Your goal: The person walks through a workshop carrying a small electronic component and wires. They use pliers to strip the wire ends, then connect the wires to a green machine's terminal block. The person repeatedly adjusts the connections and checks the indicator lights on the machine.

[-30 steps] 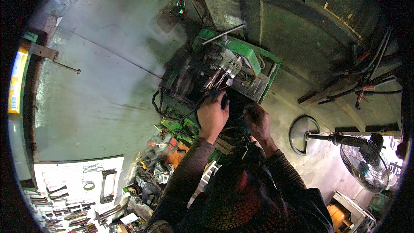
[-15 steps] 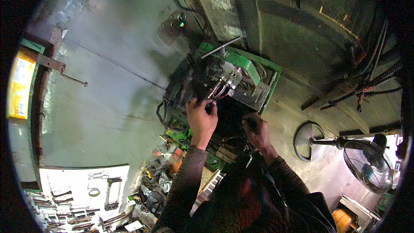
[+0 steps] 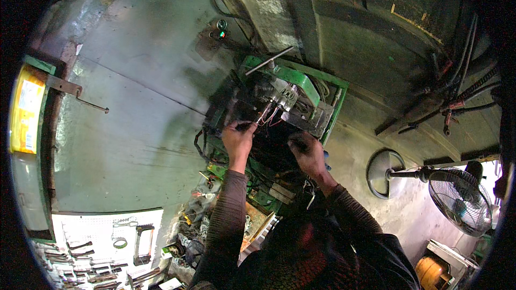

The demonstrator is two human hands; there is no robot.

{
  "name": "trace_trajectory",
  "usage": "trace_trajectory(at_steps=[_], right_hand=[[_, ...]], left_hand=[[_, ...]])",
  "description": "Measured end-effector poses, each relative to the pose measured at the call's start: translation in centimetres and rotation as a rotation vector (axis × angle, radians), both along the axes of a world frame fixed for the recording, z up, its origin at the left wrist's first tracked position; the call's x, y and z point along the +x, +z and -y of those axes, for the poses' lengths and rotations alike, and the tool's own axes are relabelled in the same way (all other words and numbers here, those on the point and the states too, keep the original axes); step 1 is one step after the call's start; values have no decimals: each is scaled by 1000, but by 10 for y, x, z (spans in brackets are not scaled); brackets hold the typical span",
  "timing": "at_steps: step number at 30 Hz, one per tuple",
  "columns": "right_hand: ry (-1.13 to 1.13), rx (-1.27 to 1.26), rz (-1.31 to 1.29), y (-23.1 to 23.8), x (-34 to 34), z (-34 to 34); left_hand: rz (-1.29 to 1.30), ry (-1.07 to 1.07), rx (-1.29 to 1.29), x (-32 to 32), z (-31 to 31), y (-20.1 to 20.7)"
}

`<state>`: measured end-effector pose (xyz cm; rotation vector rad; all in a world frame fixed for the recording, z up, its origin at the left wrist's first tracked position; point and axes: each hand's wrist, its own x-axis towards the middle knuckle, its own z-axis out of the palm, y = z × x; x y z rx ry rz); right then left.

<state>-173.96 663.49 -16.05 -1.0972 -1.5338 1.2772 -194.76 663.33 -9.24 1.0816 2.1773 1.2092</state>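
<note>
A green metal-framed machine [image 3: 306, 85] stands ahead of me, with a T-shaped bar [image 3: 270, 61] across its top. From a grey metal block [image 3: 285, 96] in it, thin reddish and pale wires [image 3: 273, 116] hang down. My left hand [image 3: 236, 140] is at the left of these wires, thumb and fingers pinched on the end of one. To the right, before the machine's dark opening, my right hand [image 3: 310, 157] has its fingers curled together; what they hold, if anything, is hidden in shadow.
A pegboard of hand tools [image 3: 107, 241] is at lower left, and a standing fan [image 3: 459, 201] at the right. Cables with red clamps [image 3: 456, 104] hang at the right wall. Clutter [image 3: 196, 212] lies left of my left forearm.
My left hand has shifted slightly left, and its fingers now reach out to the wires. The right hand has moved a little left and up. The whole view has shifted slightly.
</note>
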Motion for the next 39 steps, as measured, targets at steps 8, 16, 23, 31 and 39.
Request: trace_trajectory(at_steps=[8,16,23,31,39], right_hand=[[11,-45,-201,-7,-23,-34],[13,109,-97,-17,-33,-47],[-10,61,-118,-13,-34,-46],[-54,179,-83,-7,-33,-46],[-23,17,-176,-13,-32,-48]], left_hand=[[15,-5,-3,-7,-2,1],[99,14,189,-1,-3,-6],[140,-9,13,-4,-5,3],[-5,-23,127,-1,-3,2],[131,-23,44,-5,-4,-4]])
